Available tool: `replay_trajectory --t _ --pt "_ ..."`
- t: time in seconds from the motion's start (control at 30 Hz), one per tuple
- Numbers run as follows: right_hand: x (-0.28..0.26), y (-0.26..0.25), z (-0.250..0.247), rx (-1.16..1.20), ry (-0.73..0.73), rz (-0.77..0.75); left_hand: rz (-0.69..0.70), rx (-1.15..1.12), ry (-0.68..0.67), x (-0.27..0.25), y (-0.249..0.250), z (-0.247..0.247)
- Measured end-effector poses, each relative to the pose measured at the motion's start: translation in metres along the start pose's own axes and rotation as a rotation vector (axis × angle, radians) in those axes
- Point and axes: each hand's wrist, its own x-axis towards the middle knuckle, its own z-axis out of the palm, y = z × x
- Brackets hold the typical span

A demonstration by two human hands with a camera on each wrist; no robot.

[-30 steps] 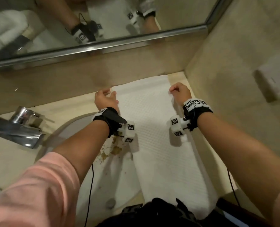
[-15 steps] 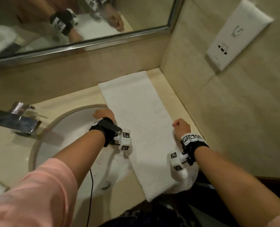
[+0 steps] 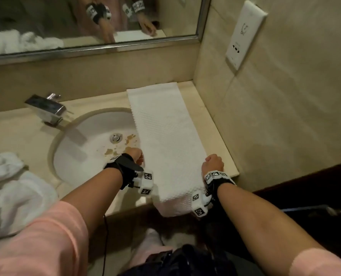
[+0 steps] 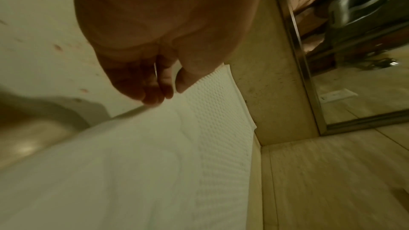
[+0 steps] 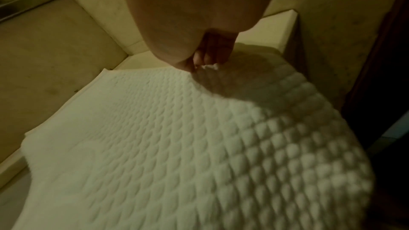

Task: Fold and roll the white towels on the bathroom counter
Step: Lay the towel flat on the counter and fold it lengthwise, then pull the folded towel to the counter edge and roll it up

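Observation:
A white waffle towel point(image 3: 165, 140), folded into a long narrow strip, lies on the beige counter point(image 3: 22, 132) from the back wall to the front edge, where its near end hangs over. My left hand point(image 3: 134, 156) is curled at the strip's left edge beside the sink. In the left wrist view its bunched fingertips point(image 4: 155, 93) pinch the edge of the towel point(image 4: 155, 163). My right hand point(image 3: 213, 162) is fisted on the right edge near the counter's front. In the right wrist view its fingers point(image 5: 203, 60) nip a bit of the towel point(image 5: 166, 137).
A round sink point(image 3: 90, 152) with brown stains lies left of the towel, with a chrome faucet point(image 3: 46, 108) behind it. Crumpled white towels point(image 3: 12, 188) are heaped at the far left. A mirror point(image 3: 46, 20) runs along the back; the tiled side wall with a socket plate point(image 3: 243, 34) closes the right.
Both hands have slid from the far end of the towel along its long edges to the near end by the counter's front. The towel lies flatter and straighter.

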Motion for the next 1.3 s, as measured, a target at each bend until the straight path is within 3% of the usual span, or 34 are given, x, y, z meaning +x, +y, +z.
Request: replay_trajectory --t 0.2,0.33,0.47,0.57,0.87,1.03,1.2,1.3 --pt "-0.031 0.016 -0.007 -0.071 -0.052 0.154 -0.069 0.023 -0.023 -0.054 -0.045 0.011" --pt "-0.037 0.028 -0.008 -0.109 -0.082 0.118 -0.116 -0.051 -0.084 -0.072 -0.063 0.014" --pt "-0.035 0.033 -0.018 -0.039 -0.153 0.145 -0.087 0.064 -0.067 -0.084 -0.064 0.022" --pt "-0.027 0.036 -0.019 -0.033 -0.195 0.149 -0.063 0.108 -0.058 -0.081 -0.064 0.024" --pt "-0.024 0.032 -0.023 0.089 -0.143 0.097 -0.052 0.297 -0.014 -0.068 -0.058 0.031" --pt "-0.023 0.030 -0.022 0.054 -0.192 0.092 -0.065 0.272 -0.136 -0.057 -0.058 0.033" --pt "-0.015 0.028 -0.025 -0.008 -0.246 0.143 -0.052 0.208 -0.001 -0.060 -0.066 0.039" --pt "-0.017 0.025 -0.030 -0.076 -0.288 0.108 -0.077 0.155 -0.017 -0.069 -0.066 0.039"
